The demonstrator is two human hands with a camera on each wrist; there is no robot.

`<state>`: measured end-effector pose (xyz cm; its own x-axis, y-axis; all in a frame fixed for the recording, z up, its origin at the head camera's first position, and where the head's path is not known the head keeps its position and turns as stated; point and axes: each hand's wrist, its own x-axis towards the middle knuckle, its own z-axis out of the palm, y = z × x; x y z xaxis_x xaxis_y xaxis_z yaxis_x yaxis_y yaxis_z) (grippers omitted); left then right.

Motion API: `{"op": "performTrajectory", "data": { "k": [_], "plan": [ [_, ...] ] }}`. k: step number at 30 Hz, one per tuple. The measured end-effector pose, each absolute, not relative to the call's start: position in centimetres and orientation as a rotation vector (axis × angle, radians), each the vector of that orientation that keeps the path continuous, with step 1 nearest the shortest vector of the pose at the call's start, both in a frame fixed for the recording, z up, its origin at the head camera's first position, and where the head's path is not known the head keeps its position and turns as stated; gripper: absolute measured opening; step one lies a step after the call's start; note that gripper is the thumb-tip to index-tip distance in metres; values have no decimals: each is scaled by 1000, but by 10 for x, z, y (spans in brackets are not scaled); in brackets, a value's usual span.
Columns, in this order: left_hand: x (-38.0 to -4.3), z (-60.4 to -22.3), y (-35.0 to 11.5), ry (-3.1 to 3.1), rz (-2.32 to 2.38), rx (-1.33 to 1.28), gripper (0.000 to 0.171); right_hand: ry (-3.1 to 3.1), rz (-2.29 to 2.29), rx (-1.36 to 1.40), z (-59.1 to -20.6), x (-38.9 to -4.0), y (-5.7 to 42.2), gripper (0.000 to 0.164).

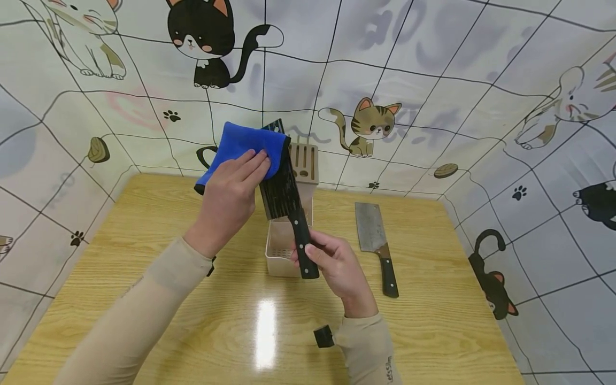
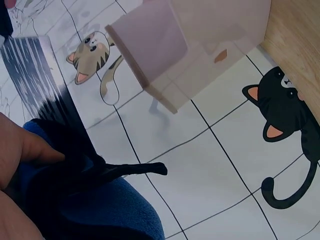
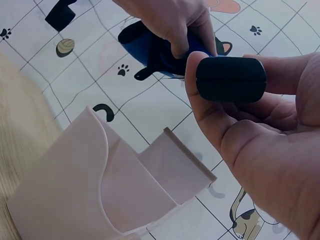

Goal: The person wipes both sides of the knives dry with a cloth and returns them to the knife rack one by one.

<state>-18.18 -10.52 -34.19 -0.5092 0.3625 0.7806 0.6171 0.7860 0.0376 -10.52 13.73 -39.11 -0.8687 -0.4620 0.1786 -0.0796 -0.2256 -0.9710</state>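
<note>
My right hand [image 1: 344, 267] grips the black riveted handle of a cleaver [image 1: 281, 195], its dark, streaked blade pointing up and away. A blue cloth [image 1: 245, 141] with black edging lies folded over the upper part of that blade. With its fingers on the cloth's front face, my left hand [image 1: 231, 190] holds it against the blade. The thumb [image 2: 37, 147] presses on the cloth's other side in the left wrist view. From the right wrist, the butt of the cleaver's handle [image 3: 231, 80] shows between thumb and fingers.
Behind the raised cleaver stands a pale knife holder [image 1: 284, 266] with a slotted brown top [image 1: 305, 160]. A second cleaver [image 1: 370, 227] lies on the wooden table [image 1: 433, 299] to the right. Cat-printed sheeting [image 1: 298, 69] walls the table's back and sides.
</note>
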Motion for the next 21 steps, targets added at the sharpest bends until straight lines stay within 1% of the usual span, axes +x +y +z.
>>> {"op": "performTrajectory", "data": {
  "k": [9, 21],
  "plan": [
    [-172, -348, -99, -2175, -371, -790, 44, 1766, -2224, -649, -393, -107, 137, 43],
    [-165, -350, -94, -2169, -355, -814, 43, 1816, -2238, -595, -392, -108, 131, 38]
  ]
}}
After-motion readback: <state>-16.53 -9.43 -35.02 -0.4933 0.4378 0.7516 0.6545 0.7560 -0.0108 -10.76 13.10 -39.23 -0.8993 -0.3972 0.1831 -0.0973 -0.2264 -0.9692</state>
